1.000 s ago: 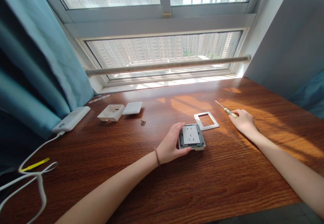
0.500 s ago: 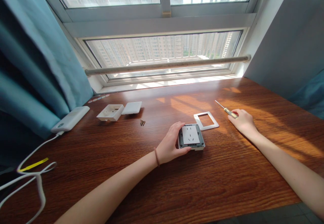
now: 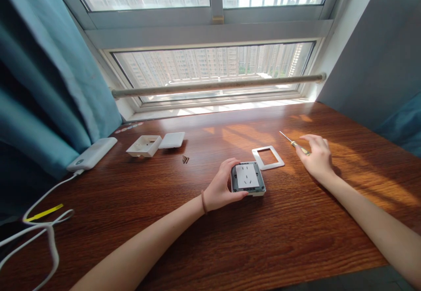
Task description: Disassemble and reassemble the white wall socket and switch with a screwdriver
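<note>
My left hand (image 3: 222,188) grips a wall socket (image 3: 247,176) by its left side, thumb at the near edge and fingers at the far edge. The socket sits on its white box, its dark inner frame exposed around the white face. Just behind it lies a square white cover frame (image 3: 279,162). On the right, a screwdriver (image 3: 294,143) rests on the table with its shaft pointing to the window. My right hand (image 3: 316,157) is over the screwdriver's handle, fingers parted and loosely curved, not closed around it.
Toward the back left stand an open white mounting box (image 3: 144,147) and a white switch plate (image 3: 172,140). Several screws (image 3: 186,159) lie near them. A white power bank (image 3: 92,154) with a white cable (image 3: 49,234) is by the blue curtain (image 3: 66,71). The window bar (image 3: 217,86) runs behind the table.
My right hand has opened and lifted off the screwdriver, which stays on the table. My left hand keeps its hold on the socket.
</note>
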A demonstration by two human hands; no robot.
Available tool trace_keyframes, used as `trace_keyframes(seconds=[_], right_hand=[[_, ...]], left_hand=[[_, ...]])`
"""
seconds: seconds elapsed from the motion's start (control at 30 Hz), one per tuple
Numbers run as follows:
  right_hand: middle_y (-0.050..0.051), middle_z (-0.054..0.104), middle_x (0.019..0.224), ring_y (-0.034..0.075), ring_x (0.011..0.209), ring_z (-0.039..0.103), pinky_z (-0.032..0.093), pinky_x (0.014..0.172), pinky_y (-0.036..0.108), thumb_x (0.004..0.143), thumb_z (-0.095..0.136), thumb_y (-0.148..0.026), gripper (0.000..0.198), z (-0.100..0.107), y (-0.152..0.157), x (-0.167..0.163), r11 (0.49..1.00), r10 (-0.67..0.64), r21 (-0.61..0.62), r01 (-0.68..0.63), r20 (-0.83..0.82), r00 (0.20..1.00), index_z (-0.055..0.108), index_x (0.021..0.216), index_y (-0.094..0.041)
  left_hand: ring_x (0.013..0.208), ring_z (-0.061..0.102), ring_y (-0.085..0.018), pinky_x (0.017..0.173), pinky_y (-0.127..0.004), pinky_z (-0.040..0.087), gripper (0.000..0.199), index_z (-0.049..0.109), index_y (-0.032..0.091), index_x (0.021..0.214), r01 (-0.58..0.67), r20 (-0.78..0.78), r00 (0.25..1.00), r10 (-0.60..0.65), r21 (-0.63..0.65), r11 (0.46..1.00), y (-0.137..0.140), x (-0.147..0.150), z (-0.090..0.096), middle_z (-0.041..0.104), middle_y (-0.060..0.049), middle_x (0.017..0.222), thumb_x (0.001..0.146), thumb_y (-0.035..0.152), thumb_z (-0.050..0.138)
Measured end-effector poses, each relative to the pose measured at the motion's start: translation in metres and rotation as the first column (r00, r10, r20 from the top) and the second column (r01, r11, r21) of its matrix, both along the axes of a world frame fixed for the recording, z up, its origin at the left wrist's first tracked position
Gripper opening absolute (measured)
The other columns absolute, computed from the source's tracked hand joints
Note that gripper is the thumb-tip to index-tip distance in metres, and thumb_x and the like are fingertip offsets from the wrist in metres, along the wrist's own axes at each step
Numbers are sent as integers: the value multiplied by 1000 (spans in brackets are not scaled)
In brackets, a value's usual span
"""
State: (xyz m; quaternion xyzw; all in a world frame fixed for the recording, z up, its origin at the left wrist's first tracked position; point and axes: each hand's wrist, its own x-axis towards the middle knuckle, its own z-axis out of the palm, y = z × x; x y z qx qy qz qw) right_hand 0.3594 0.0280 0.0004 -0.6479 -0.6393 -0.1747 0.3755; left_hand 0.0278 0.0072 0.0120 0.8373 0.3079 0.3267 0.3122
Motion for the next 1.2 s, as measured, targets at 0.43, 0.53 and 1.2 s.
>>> trace_keyframes(seconds=[0.43,0.53,1.2], right_hand=[[14,35,137,31,127,32,31,104,46,58,75,-49,100,15,-47,-98,552,676,-315,-772,-372,636,23,138,-21],[14,31,140,31,131,27,24,107,47,57,77,-45,105,15,-46,-98,493,734,-280,-824,-374,566,17,140,-23],[10,44,133,27,126,37,21,109,44,68,71,-22,66,25,-33,-65,638,359,264,-723,-933,-23,42,128,-20]], left_hand=[[115,43,-28,102,-45,33,79,35,19,123,-32,138,990,31,8,999,-6,4,6,44,-12,122,57,30,77],[118,41,-28,103,-46,32,81,33,19,125,-6,197,980,-6,63,998,-7,5,4,42,-13,125,58,29,77],[136,12,-36,108,-60,9,103,19,18,138,-99,-254,955,156,224,970,-7,7,-5,22,-19,144,57,51,74]])
